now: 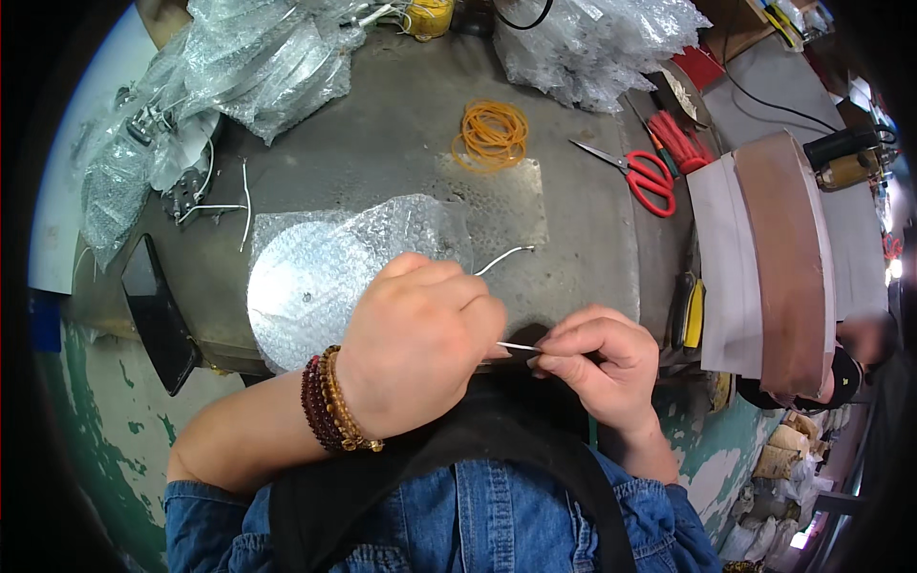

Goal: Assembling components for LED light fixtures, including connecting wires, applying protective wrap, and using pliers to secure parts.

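My left hand [420,334] is closed in a loose fist, with a beaded bracelet [334,401] round the wrist. A short stretch of thin white wire [517,347] runs from it to my right hand [607,368]. Thumb and forefinger of the right hand pinch the wire's end; the length inside my left fist is hidden. Just beyond the left hand, a bubble-wrap bag [411,218] lies on the table, and a bright round disc [306,291] shows through its left part. Another white wire end [504,258] sticks out past my left knuckles onto the table.
On the worktable [392,124] lie orange rubber bands [492,134], red-handled scissors [650,181] and a black phone [158,310]. Bubble-wrapped items [267,67] pile up at the far left, more bubble wrap [592,48] at the back. A cardboard box [783,258] stands right, near yellow-handled pliers [693,313].
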Action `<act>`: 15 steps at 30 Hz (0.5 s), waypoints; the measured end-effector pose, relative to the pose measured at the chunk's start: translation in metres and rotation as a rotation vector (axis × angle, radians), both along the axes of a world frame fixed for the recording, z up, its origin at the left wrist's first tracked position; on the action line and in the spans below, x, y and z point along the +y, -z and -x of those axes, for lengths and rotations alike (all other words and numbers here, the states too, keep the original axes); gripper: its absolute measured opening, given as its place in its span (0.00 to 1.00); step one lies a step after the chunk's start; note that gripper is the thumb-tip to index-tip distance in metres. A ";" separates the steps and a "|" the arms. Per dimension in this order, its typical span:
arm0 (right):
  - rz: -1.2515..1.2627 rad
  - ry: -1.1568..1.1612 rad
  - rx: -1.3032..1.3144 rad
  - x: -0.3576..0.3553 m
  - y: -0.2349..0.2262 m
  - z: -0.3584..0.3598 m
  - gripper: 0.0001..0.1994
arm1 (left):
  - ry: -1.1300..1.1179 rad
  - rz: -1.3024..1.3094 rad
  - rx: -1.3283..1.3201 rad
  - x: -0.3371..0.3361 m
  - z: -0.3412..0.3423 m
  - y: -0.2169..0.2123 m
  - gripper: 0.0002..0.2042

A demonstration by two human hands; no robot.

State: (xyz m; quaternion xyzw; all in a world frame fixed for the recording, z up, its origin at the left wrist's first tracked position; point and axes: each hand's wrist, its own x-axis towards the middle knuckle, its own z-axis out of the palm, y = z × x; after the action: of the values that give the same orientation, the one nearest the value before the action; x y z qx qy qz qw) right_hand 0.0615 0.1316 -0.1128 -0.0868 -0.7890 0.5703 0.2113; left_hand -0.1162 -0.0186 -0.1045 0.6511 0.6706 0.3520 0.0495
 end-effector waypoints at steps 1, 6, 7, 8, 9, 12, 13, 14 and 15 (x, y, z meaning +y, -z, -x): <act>0.003 0.000 0.001 -0.001 0.001 0.000 0.04 | 0.000 0.003 0.001 0.000 0.000 0.000 0.09; 0.233 0.183 0.172 0.000 0.002 -0.005 0.03 | -0.029 -0.033 -0.036 -0.001 0.000 0.002 0.11; 0.090 0.209 0.170 0.001 -0.001 -0.008 0.05 | -0.027 -0.038 -0.041 0.000 0.000 0.003 0.11; 0.084 0.210 0.167 0.000 -0.003 -0.011 0.05 | -0.028 -0.057 -0.043 0.001 0.000 0.004 0.11; -0.001 0.241 0.173 -0.002 -0.007 -0.014 0.05 | -0.030 -0.075 -0.046 0.001 -0.001 0.005 0.11; -0.221 0.277 0.156 -0.003 -0.011 -0.019 0.08 | -0.032 -0.082 -0.054 0.000 0.000 0.004 0.11; -0.282 0.284 0.144 -0.004 -0.014 -0.017 0.08 | -0.033 -0.084 -0.056 0.000 -0.001 0.005 0.11; -0.342 0.291 0.132 -0.006 -0.015 -0.014 0.08 | -0.040 -0.101 -0.060 0.000 -0.001 0.005 0.12; -0.342 0.289 0.131 -0.007 -0.015 -0.011 0.08 | -0.048 -0.117 -0.063 -0.001 -0.001 0.006 0.12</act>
State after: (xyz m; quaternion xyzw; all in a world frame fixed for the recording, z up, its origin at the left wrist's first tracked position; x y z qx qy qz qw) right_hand 0.0725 0.1249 -0.0973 -0.1245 -0.8382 0.3964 0.3531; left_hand -0.1147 -0.0194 -0.1100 0.6252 0.6623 0.4121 0.0242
